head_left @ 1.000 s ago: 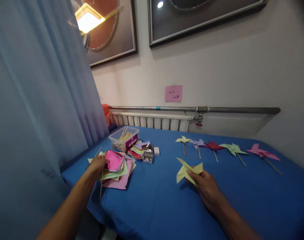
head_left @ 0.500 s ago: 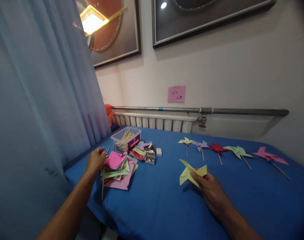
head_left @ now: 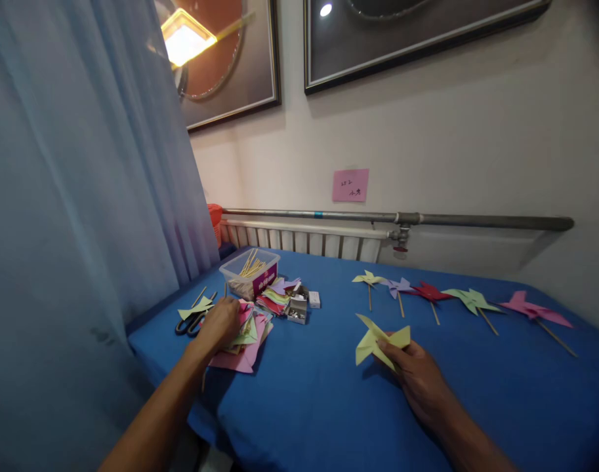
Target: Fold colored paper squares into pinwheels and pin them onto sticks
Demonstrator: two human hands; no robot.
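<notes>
A pink note (head_left: 351,185) is stuck on the wall above the pipe, and it carries a few dark handwritten marks: what looks like a short run of digits on top and two smaller characters below, too small to read for sure. On the table, the clear plastic box (head_left: 250,272) of sticks wears a purple label with pale lettering, too blurred to make out. No other writing shows.

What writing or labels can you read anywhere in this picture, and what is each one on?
Pink note on the wall: handwritten marks, too small to read.
Purple label on the clear plastic box of sticks: light print, too blurred to read.
No other text is legible.
</notes>
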